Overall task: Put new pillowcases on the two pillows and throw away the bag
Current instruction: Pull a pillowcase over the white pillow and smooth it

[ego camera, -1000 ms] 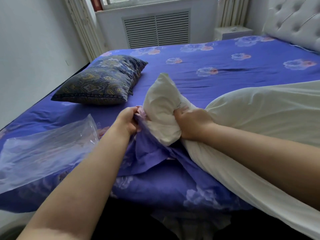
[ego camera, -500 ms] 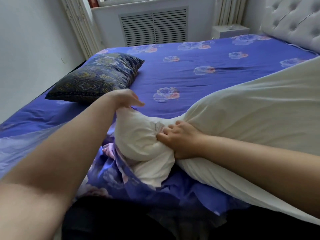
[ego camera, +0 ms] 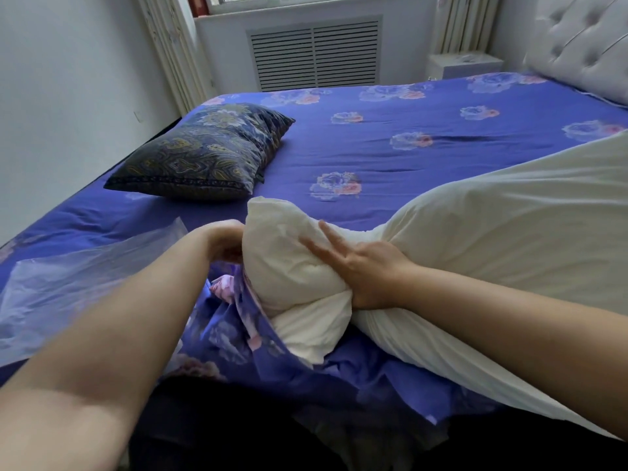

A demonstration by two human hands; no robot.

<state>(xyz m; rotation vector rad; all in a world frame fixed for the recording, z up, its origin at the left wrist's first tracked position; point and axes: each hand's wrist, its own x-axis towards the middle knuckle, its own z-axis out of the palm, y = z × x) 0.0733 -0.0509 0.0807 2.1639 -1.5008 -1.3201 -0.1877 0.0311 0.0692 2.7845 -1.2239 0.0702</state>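
A bare white pillow lies across the near right of the bed, its bunched end pointing left. My right hand presses on that end with fingers spread straight and the thumb tucked under the pinched neck. My left hand is curled at the left side of the pillow end, gripping the edge of the blue floral pillowcase, which lies crumpled beneath; its fingertips are hidden behind the pillow. A second pillow in a dark patterned case rests at the far left. A clear plastic bag lies flat at the near left.
The bed wears a blue floral sheet. A tufted headboard stands at the right, with a white nightstand and a radiator grille under the window at the back. The left wall runs close to the bed.
My left hand has dropped from above the pillow end to its left side at the pillowcase edge. My right hand's fingers have spread out from a clenched grip. The pillow end has risen.
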